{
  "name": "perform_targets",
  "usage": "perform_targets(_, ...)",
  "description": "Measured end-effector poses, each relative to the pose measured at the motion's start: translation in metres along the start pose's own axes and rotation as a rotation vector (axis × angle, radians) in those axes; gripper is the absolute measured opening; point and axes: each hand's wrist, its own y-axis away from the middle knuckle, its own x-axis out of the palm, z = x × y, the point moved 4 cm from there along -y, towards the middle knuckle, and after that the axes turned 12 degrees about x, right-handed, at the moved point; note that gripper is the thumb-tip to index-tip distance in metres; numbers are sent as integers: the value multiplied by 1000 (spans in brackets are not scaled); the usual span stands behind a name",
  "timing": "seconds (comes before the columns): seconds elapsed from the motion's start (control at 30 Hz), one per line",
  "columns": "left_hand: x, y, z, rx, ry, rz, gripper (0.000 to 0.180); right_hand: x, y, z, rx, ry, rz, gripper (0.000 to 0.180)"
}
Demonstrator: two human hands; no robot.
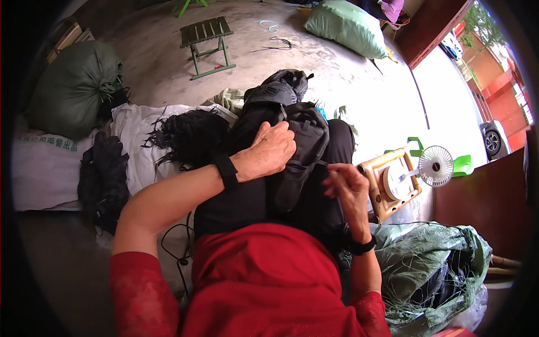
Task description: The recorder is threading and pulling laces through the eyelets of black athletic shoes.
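Note:
Across my lap lies a black padded fabric piece (pixel 307 135), shaped like a shoe upper, with thin straps or cords on it. My left hand (pixel 266 149) is closed at its left edge; the fingertips are hidden behind the knuckles. To the right of the piece, my right hand (pixel 347 188) has its fingers curled together near the end of a thin cord; what they pinch is too small to make out. A similar black piece (pixel 278 92) lies just beyond, over my knees.
Black stringy strands (pixel 191 137) lie on white sacking to the left, near a full green sack (pixel 78 87). A small fan (pixel 435 166) stands on a bamboo stool (pixel 377 191) to the right, above an open green woven sack (pixel 404 264). A folding stool (pixel 205 33) stands ahead.

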Motion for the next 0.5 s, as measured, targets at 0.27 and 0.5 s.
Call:
perform_targets(0.27, 9, -12, 16, -398, 1603, -333, 24, 66, -28, 10, 126, -329, 266, 21)
perform_targets(0.5, -3, -7, 16, -312, 1308, -302, 24, -52, -23, 72, -572, 432, -95, 16)
